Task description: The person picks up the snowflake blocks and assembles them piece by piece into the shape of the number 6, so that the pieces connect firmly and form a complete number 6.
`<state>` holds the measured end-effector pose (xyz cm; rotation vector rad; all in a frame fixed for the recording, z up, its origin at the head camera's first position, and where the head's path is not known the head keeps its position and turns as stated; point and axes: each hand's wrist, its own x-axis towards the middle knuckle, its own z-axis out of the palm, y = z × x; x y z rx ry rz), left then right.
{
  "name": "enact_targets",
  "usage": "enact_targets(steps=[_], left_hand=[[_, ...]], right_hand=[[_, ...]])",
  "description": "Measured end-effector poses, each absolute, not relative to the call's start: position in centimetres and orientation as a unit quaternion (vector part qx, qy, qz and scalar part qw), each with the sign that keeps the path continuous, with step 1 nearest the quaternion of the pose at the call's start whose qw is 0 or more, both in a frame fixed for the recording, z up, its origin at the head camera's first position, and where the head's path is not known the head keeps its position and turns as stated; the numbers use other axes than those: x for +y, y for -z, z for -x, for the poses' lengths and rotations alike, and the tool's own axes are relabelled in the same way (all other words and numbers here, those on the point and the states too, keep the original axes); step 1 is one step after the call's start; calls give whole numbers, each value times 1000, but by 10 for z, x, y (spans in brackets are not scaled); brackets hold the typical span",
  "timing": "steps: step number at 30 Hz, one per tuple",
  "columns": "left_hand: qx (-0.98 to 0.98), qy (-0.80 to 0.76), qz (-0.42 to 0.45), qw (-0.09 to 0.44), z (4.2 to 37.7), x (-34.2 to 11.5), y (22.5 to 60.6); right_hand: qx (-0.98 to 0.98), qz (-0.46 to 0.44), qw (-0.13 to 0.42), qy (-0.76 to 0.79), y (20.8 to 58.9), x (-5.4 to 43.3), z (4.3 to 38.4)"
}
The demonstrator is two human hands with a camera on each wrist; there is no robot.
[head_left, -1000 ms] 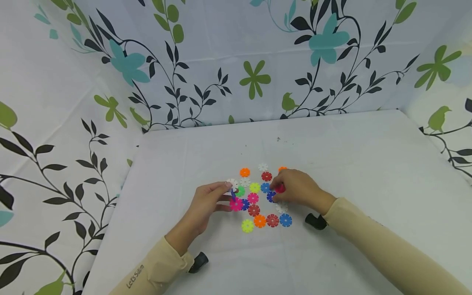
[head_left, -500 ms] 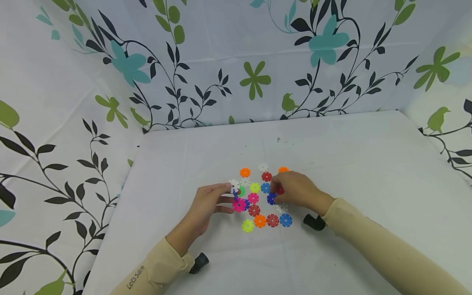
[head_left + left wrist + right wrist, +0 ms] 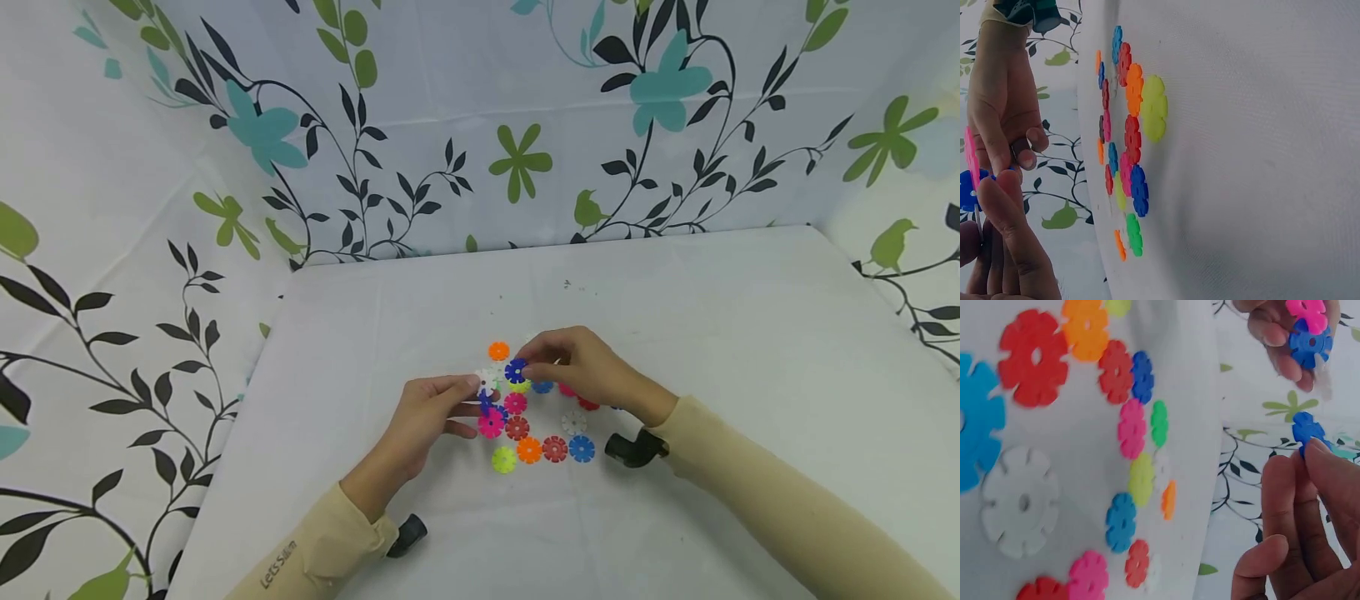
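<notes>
My left hand (image 3: pixel 427 417) pinches a small joined chain of slotted plastic discs: a white disc (image 3: pixel 487 382), a blue disc (image 3: pixel 1310 345) set crosswise, and a pink disc (image 3: pixel 491 423). Between thumb and fingertips, my right hand (image 3: pixel 588 367) holds a single dark blue notched disc (image 3: pixel 516 371), raised over the table close to the chain. In the right wrist view this single blue disc (image 3: pixel 1307 429) is apart from the chain. Loose discs lie flat below both hands, among them a yellow disc (image 3: pixel 504 459) and an orange disc (image 3: pixel 528 450); the right hand hides some.
The discs lie on a white-covered table (image 3: pixel 360 333). A patterned cloth (image 3: pixel 517 117) with leaves and flowers hangs behind and beside it. Black devices sit at both wrists, one under the left cuff (image 3: pixel 407 536) and one under the right cuff (image 3: pixel 636 450).
My right hand has picked the dark blue disc up from the table and carried it left toward the chain. The left hand has shifted slightly right with its discs.
</notes>
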<state>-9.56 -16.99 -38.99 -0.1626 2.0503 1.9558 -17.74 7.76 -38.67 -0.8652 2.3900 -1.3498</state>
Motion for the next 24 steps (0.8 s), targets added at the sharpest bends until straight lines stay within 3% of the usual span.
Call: enact_targets(steps=[24], left_hand=[[730, -662, 72, 150, 95, -162, 382]], right_hand=[[786, 318, 82, 523, 378, 64, 168]])
